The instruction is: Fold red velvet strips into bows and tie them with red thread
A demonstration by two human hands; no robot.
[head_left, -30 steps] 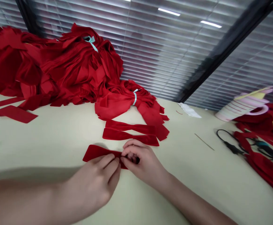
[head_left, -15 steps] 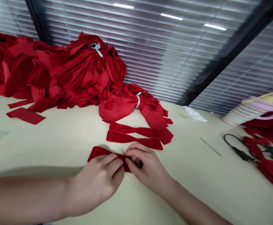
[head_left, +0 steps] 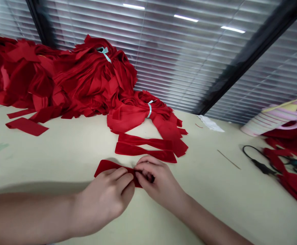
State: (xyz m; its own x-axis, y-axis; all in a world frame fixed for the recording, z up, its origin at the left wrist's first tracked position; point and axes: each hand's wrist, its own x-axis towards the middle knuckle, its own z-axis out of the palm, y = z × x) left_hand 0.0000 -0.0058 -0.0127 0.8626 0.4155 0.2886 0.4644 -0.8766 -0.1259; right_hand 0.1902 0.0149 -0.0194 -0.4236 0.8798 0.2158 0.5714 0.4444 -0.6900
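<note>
A red fabric strip (head_left: 105, 165) lies on the pale table, close in front of me. My left hand (head_left: 112, 190) is closed over its middle, fingers curled down and pinching the cloth. Right beside it, my right hand (head_left: 153, 177) pinches the same strip between thumb and fingertips; its far end is mostly hidden behind that hand. Just beyond my hands, two more red strips (head_left: 145, 149) lie side by side, narrowed in the middle. Behind these sits a bundle of red strips (head_left: 161, 126) tied with a light blue band (head_left: 149, 109).
A big heap of red cloth (head_left: 79, 78) fills the back left against the window blinds (head_left: 163, 51). Loose cut pieces (head_left: 29, 126) lie before it. To the right stand a striped mug (head_left: 272, 120), a white paper scrap (head_left: 211, 123), black-handled scissors (head_left: 263, 166) and more red cloth.
Both hands hold almost the same pose on the strip. The whole view has shifted very slightly to the left.
</note>
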